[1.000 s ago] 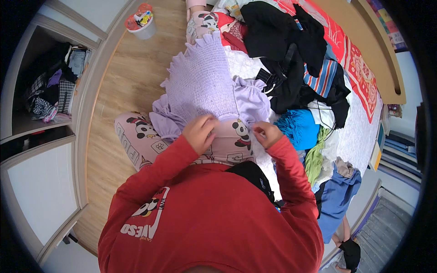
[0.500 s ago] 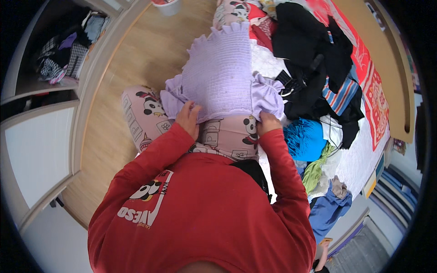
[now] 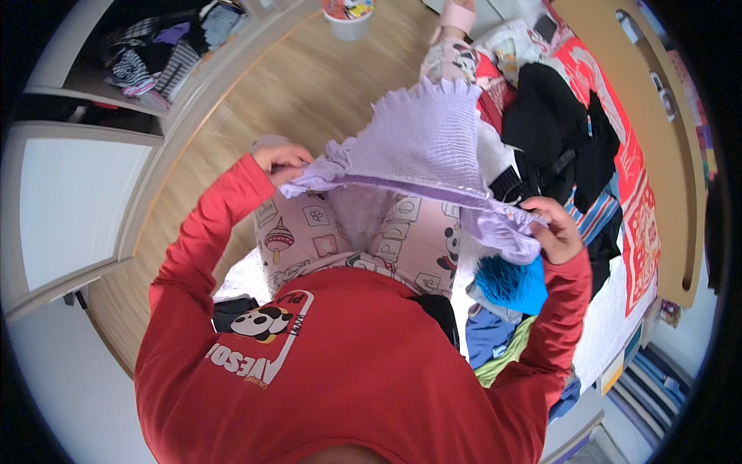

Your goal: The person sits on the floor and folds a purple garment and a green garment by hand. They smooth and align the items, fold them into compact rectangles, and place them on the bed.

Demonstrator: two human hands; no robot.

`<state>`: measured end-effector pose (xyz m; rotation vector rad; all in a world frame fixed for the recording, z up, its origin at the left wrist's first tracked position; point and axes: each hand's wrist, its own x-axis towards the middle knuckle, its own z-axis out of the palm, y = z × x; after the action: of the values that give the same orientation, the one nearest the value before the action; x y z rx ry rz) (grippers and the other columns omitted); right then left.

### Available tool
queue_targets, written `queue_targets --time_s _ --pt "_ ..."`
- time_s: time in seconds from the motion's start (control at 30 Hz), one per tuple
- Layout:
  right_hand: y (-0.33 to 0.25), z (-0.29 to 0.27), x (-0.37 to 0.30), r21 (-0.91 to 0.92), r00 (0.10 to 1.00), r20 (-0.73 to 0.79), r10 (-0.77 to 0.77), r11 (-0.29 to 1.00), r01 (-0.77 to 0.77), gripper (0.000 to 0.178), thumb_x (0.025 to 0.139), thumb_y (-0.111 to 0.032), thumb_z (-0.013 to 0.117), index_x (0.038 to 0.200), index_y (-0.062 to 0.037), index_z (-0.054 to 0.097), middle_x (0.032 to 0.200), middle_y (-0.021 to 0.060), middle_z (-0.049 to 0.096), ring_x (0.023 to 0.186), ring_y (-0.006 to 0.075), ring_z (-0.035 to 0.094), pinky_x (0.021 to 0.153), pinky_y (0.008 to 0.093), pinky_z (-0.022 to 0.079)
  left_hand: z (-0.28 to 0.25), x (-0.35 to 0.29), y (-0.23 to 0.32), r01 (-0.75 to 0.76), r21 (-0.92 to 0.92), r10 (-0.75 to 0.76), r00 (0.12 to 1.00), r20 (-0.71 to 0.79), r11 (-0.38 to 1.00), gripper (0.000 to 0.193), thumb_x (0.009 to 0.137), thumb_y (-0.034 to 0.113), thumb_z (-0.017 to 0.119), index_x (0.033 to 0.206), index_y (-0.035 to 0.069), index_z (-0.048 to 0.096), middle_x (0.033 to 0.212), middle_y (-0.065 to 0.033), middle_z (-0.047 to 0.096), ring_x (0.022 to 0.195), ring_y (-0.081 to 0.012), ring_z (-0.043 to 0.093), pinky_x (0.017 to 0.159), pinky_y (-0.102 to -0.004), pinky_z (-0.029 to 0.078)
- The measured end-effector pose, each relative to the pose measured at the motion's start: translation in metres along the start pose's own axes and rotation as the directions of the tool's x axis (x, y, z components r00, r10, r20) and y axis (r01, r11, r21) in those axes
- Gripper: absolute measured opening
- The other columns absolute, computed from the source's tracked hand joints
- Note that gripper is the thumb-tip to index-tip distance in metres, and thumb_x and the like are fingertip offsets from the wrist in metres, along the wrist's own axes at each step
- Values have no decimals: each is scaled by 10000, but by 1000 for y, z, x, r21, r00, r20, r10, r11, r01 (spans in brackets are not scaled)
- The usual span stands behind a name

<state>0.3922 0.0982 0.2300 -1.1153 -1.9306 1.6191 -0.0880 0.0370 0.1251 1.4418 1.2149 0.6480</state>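
Note:
A lilac smocked garment (image 3: 421, 147) with frilled edges is stretched out in the air above my lap. My left hand (image 3: 282, 162) pinches its left edge, and my right hand (image 3: 556, 232) grips its right edge near the ruffled sleeve. Both arms are in red sleeves and spread wide apart. Under the garment my legs show in pink printed trousers (image 3: 363, 240).
A pile of clothes (image 3: 556, 131), black, red, striped and blue, lies on the bed to my right. A wooden floor (image 3: 294, 93) runs ahead, with a white cup (image 3: 348, 19) on it. An open wardrobe (image 3: 147, 54) with folded clothes stands at the left.
My hands have moved apart and lifted, so the lilac garment went from lying on my lap to being held spread out in the air.

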Motion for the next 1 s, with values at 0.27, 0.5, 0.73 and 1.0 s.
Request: queue_targets --time_s 0.27,0.5,0.73,1.0 --pt "-130 -32 62 -423 975 121 -186 879 220 134 761 -1 524 880 8 585 855 65 592 811 148 542 745 247 403 -85 3 158 -325 538 329 940 91 778 62 710 43 621 749 18 580 794 -82 549 751 -205 541 658 -291 410" --pt "-180 -29 84 -814 929 283 -241 451 365 146 639 -70 690 769 -51 624 732 87 544 680 218 533 604 310 428 -141 -17 196 -416 759 449 875 182 502 254 627 188 738 672 22 551 728 -108 509 685 -258 499 601 -320 392" --pt "-224 -33 85 -902 900 27 -435 378 210 100 710 -107 663 725 -25 608 694 96 576 643 220 561 567 321 426 -185 -37 243 -244 613 398 909 -126 751 294 677 194 704 596 20 481 675 -73 522 654 -148 497 582 -267 380" --pt "-242 -18 115 -901 887 190 -421 284 328 229 777 -238 622 701 -24 594 596 142 539 548 262 535 520 349 410 -200 -43 248 -252 927 458 883 103 278 386 648 278 720 587 -36 505 542 -144 449 496 -287 446 461 -341 351"
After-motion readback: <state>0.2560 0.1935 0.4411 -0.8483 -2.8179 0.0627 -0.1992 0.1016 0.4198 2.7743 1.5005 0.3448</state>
